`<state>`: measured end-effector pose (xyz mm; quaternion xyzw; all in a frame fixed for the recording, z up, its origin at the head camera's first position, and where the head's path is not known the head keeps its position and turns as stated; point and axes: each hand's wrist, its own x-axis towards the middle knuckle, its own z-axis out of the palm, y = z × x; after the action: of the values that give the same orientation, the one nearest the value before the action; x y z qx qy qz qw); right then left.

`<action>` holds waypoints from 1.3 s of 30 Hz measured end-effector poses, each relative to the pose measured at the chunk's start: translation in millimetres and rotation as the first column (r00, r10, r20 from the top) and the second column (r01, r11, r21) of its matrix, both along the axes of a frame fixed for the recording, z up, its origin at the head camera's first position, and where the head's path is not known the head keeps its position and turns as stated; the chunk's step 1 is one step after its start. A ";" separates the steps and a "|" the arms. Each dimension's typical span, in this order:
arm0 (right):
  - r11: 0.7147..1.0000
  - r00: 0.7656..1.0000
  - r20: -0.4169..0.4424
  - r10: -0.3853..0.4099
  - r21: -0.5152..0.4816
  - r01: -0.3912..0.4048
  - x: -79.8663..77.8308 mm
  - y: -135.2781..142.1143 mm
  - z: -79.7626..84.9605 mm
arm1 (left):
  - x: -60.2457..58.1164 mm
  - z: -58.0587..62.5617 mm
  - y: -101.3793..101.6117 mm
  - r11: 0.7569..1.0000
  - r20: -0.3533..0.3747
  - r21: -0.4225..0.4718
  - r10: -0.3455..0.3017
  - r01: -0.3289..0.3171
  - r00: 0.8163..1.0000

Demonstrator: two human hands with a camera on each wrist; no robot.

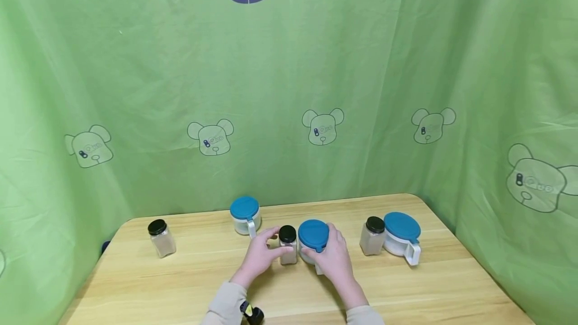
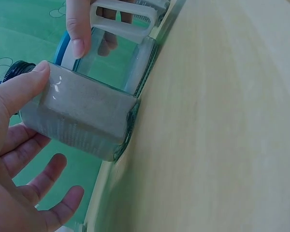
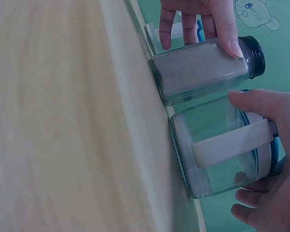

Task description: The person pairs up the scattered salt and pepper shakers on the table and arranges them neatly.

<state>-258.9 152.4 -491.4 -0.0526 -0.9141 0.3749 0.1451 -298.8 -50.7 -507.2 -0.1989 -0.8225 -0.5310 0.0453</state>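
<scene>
In the head view my left hand (image 1: 259,256) holds a square glass jar (image 2: 82,108) with a black screw lid, filled with a pale grey substance. Its thumb lies on the near side by the lid, with the index and middle fingers behind. Right next to that jar, a round clear glass seasoning jar (image 3: 217,145) with a blue lid and white handle is gripped by my right hand (image 1: 334,260), thumb on one side and fingers on the other. Both jars stand upright on the wooden table (image 1: 198,285). The seasoning jar's handle points toward me.
Another black-lidded jar (image 1: 162,239) stands at the left. A second blue-lidded seasoning jar (image 1: 246,214) is behind my left hand. At the right, a black-lidded jar (image 1: 372,237) stands beside a blue-lidded seasoning jar (image 1: 399,239). A green curtain (image 1: 271,74) surrounds the table's back and sides.
</scene>
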 end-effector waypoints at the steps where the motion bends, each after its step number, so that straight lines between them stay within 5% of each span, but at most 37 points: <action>1: 1.000 1.000 0.000 0.000 0.001 0.000 0.0 0.1 0.0 | 0.1 0.0 -0.2 1.000 0.000 -0.003 -0.001 0.001 1.000; 23: 1.000 1.000 0.000 0.021 -0.007 -0.021 1.3 -2.5 -1.0 | 1.5 2.0 -0.9 1.000 0.003 -0.006 -0.015 0.015 1.000; 39: 0.999 0.998 -0.034 0.050 -0.016 -0.050 4.6 -4.7 11.3 | 8.2 28.6 -11.1 1.000 0.014 -0.003 0.022 -0.022 1.000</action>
<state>-254.3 147.7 -480.1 -0.0247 -0.9095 0.3867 0.1507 -290.6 -61.8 -478.6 -0.1861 -0.8256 -0.5308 0.0452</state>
